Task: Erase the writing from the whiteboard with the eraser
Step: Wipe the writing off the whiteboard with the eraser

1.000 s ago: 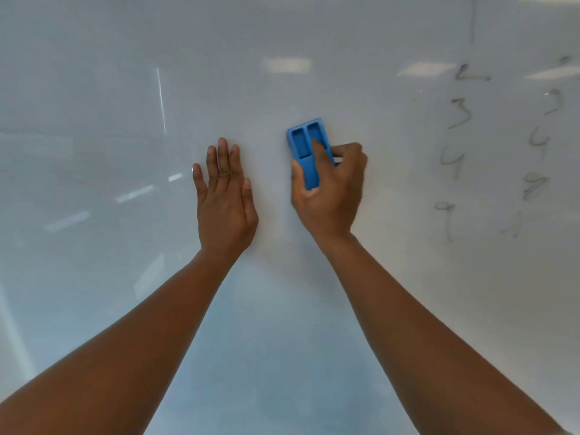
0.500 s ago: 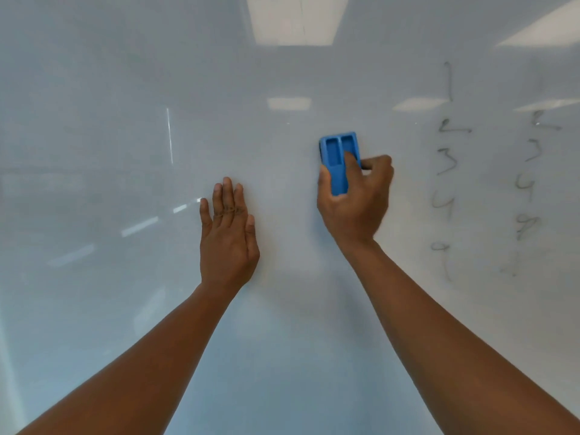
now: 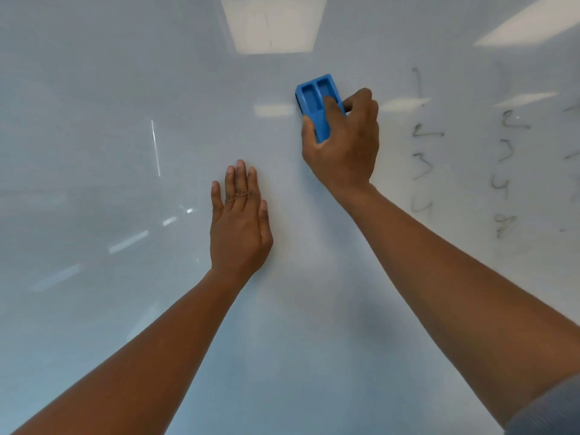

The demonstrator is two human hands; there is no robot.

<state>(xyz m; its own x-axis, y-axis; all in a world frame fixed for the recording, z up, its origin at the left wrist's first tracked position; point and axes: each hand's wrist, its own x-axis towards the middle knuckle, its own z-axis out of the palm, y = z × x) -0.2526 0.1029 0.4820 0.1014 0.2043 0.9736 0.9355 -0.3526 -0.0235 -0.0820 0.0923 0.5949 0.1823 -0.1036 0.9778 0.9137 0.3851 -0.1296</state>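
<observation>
The whiteboard (image 3: 94, 309) fills the whole view. My right hand (image 3: 345, 152) grips a blue plastic eraser (image 3: 312, 97) and presses it flat against the board, upper centre. My left hand (image 3: 240, 221) lies flat on the board below and to the left of it, fingers together, holding nothing. Faint grey handwritten numbers run down in a column (image 3: 422, 146) to the right of the eraser, and a second column (image 3: 508, 171) stands further right. The board to the left of the eraser looks wiped.
Ceiling lights reflect in the glossy board, with one bright square panel (image 3: 273, 23) at the top. A thin pale vertical line (image 3: 155, 147) shows at the left. More faint marks (image 3: 572, 133) sit at the right edge.
My right hand has carried the eraser up and to the right, toward the number columns. The view has tilted, so the left hand sits lower in the frame.
</observation>
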